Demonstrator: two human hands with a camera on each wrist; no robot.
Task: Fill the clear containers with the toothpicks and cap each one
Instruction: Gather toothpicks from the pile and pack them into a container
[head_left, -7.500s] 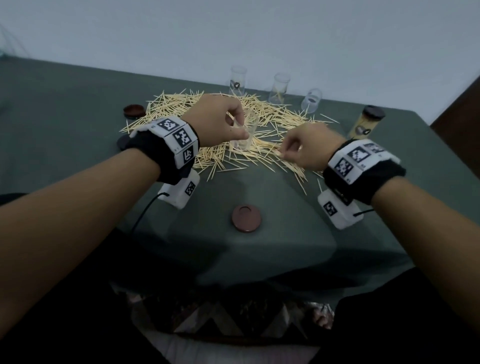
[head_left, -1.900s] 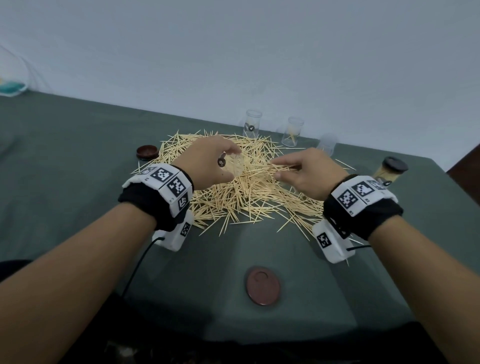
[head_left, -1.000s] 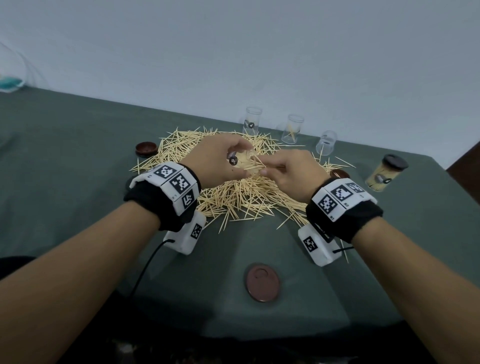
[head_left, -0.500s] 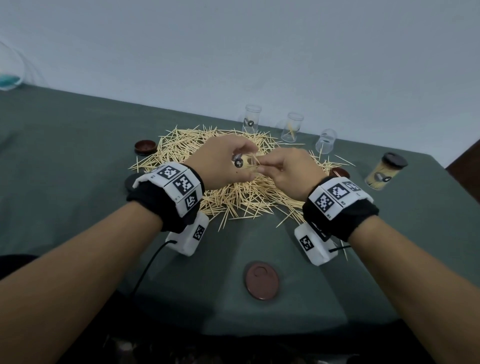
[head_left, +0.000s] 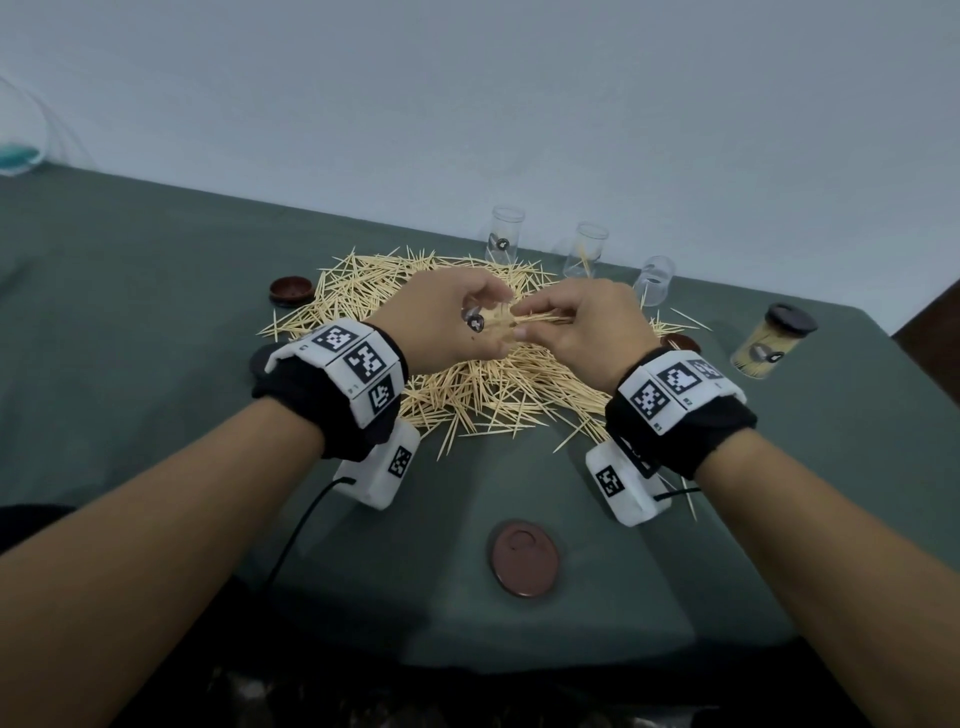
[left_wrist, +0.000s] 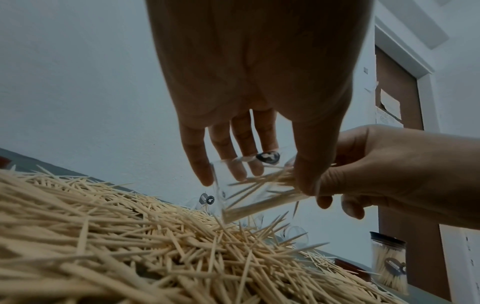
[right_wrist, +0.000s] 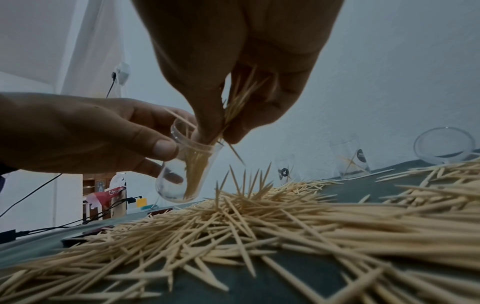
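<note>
Right hand (head_left: 587, 332) now at container (right_wrist: 187, 164) — pile (head_left: 467, 384) below

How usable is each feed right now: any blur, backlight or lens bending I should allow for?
Head view: dim but sharp; the table edge bows. Left wrist view: left hand a backlit shadow, near toothpicks soft. Right wrist view: right hand dark against the wall, held container clear.

A tilted clear container (right_wrist: 182, 164), partly filled, hangs above the loose toothpick pile (head_left: 483, 384).
</note>
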